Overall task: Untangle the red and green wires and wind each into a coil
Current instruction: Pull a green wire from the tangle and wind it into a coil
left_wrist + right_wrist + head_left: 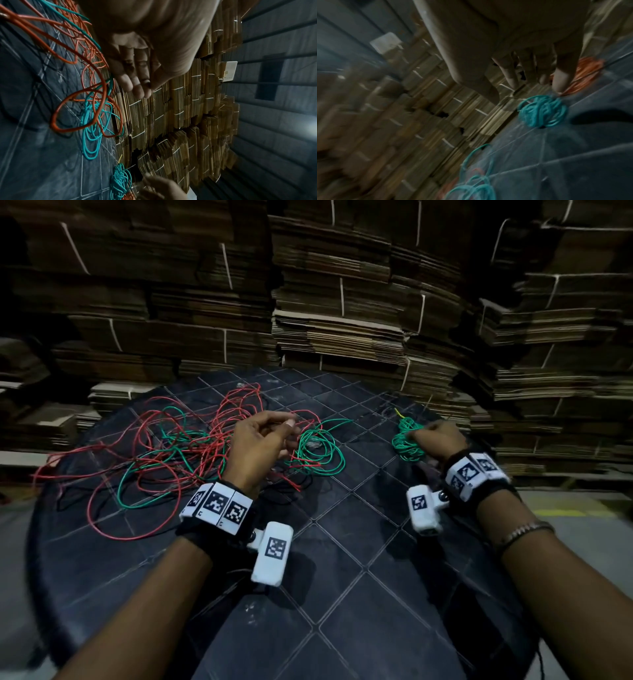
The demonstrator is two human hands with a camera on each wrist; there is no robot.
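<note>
Head, left hand: raised over the tangle, fingers loosely curled, pinching a red wire.
Head, right hand: fingers closed on a green bundle at the tabletop's right edge.
Head, green wire: loose loops mid-tabletop, crossing red.
Left wrist: fingers bent above red loops; cardboard stacks behind.
Right wrist: blurred; grip unclear, bundle under fingertips.

From head cam we look down and fwd over the table. L wrist cam sits close under its palm, facing cardboard stacks. R wrist cam does likewise, blurred. All share stacks and table.
</note>
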